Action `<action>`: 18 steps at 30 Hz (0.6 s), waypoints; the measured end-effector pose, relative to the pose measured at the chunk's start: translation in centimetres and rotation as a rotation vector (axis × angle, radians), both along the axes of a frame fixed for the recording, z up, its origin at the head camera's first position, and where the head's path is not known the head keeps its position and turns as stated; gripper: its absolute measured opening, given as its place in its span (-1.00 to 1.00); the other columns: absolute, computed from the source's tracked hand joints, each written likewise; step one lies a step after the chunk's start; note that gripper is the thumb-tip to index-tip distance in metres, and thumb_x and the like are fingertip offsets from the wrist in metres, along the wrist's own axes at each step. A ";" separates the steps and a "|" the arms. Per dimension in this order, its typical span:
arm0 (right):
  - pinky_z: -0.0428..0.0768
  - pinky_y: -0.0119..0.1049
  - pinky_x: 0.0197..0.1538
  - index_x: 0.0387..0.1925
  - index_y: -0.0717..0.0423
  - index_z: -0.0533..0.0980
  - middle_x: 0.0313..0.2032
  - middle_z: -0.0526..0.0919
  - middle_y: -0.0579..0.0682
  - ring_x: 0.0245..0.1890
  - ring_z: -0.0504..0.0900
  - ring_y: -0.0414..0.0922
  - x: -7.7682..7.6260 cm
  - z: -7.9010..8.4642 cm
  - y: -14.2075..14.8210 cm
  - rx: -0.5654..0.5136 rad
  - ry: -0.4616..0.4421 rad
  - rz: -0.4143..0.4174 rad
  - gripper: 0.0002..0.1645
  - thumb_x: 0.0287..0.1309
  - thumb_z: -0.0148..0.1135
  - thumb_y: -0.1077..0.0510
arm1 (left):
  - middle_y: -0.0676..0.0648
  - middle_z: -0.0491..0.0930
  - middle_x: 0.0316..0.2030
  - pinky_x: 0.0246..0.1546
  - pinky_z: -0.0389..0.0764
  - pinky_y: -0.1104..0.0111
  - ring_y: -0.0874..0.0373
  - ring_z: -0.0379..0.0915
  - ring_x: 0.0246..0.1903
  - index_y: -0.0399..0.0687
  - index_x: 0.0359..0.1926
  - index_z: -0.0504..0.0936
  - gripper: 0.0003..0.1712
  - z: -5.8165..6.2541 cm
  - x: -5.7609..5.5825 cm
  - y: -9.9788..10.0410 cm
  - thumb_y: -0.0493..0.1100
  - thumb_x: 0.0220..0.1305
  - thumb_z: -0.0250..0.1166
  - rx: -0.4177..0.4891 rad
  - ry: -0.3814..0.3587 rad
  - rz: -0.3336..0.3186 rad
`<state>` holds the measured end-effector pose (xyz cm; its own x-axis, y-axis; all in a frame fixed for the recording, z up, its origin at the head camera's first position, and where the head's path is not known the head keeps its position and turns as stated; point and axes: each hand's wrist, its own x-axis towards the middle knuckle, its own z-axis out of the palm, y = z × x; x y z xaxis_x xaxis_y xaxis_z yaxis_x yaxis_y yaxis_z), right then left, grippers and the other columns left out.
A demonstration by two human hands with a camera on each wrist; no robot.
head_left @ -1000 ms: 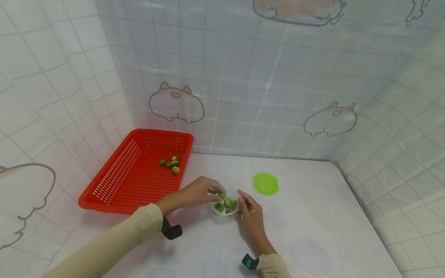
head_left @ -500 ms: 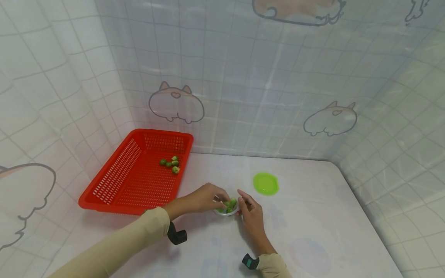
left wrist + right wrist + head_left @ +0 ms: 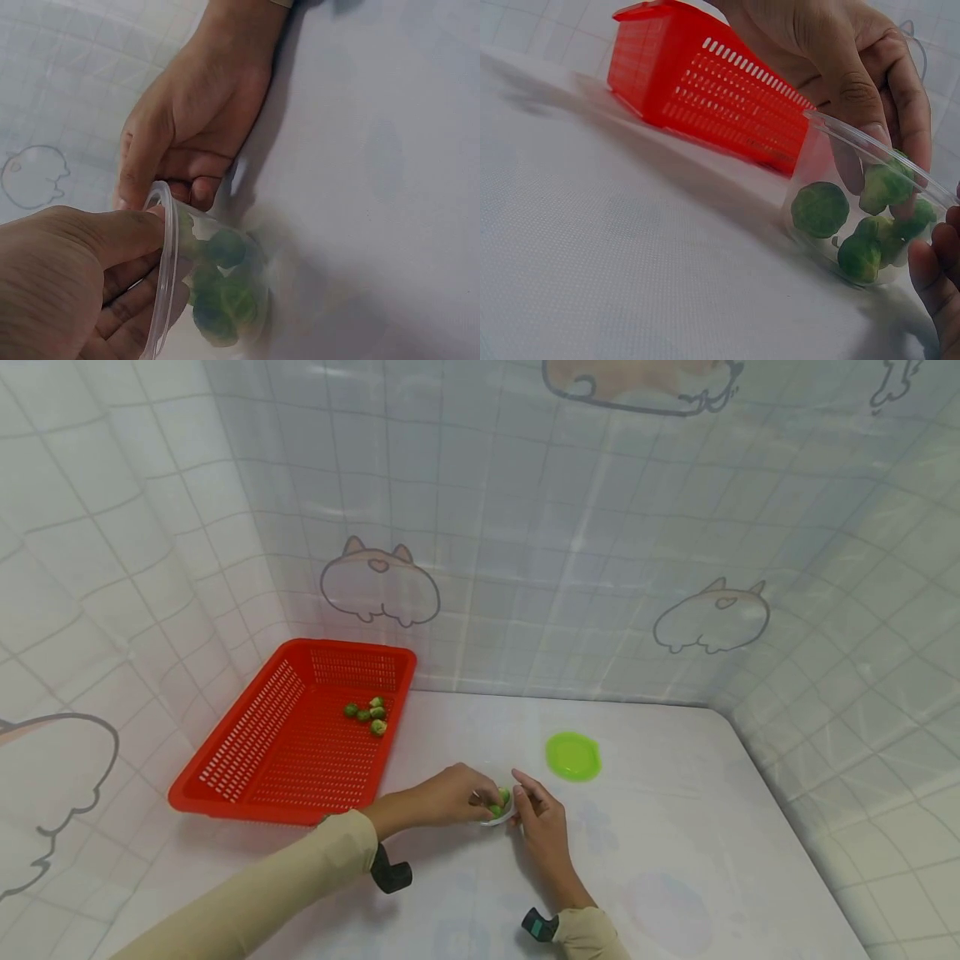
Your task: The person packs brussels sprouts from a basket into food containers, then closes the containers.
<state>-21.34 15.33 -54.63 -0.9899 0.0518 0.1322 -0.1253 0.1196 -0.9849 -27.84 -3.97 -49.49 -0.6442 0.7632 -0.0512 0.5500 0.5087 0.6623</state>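
Note:
A clear plastic tub (image 3: 497, 822) stands on the white table between both hands, with several Brussels sprouts (image 3: 820, 210) inside, visible through its wall. Reaching down over the rim, the left hand (image 3: 448, 797) pinches one Brussels sprout (image 3: 885, 186) between thumb and fingers, inside the tub. The right hand (image 3: 545, 833) holds the tub from its right side, fingers bent against the wall and rim. In the left wrist view, the left thumb overlaps the tub's rim (image 3: 163, 277), and its fingertips are seen through the plastic.
A red perforated basket (image 3: 300, 760) sits at the left, with several Brussels sprouts (image 3: 377, 727) by its right wall. A bright green lid (image 3: 573, 757) lies on the table behind the right hand. Patterned curtain-like sheets (image 3: 510, 568) enclose the table at the back and sides.
The left hand has moved right and down into the tub with the pinched Brussels sprout, now covering more of the tub. The right hand has stayed in place.

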 end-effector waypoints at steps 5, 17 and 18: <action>0.65 -0.23 -0.33 0.28 0.23 0.49 -0.27 0.63 0.37 -0.39 0.59 0.26 0.0 0.1 0.0 0.004 -0.001 0.003 -0.55 0.49 0.11 0.12 | 0.25 0.71 -0.23 -0.10 0.63 0.48 0.43 0.56 -0.26 0.03 -0.07 0.79 -0.77 0.2 0.2 0.2 -0.18 0.23 0.46 -0.035 0.029 -0.013; 0.67 -0.20 -0.33 0.28 0.22 0.49 -0.20 0.66 0.30 -0.40 0.60 0.24 0.0 0.0 0.1 0.025 0.008 0.001 -0.55 0.49 0.11 0.11 | 0.24 0.72 -0.27 -0.13 0.63 0.48 0.42 0.56 -0.30 -0.01 -0.06 0.79 -0.76 0.4 0.2 0.3 -0.20 0.23 0.46 -0.064 0.059 -0.042; 0.67 -0.21 -0.33 0.29 0.22 0.49 -0.20 0.66 0.31 -0.40 0.60 0.25 0.0 -0.1 0.0 0.024 0.009 0.002 -0.55 0.49 0.11 0.11 | 0.23 0.72 -0.26 -0.13 0.63 0.48 0.43 0.56 -0.29 -0.01 -0.06 0.79 -0.76 0.3 0.2 0.3 -0.20 0.23 0.46 -0.066 0.061 -0.041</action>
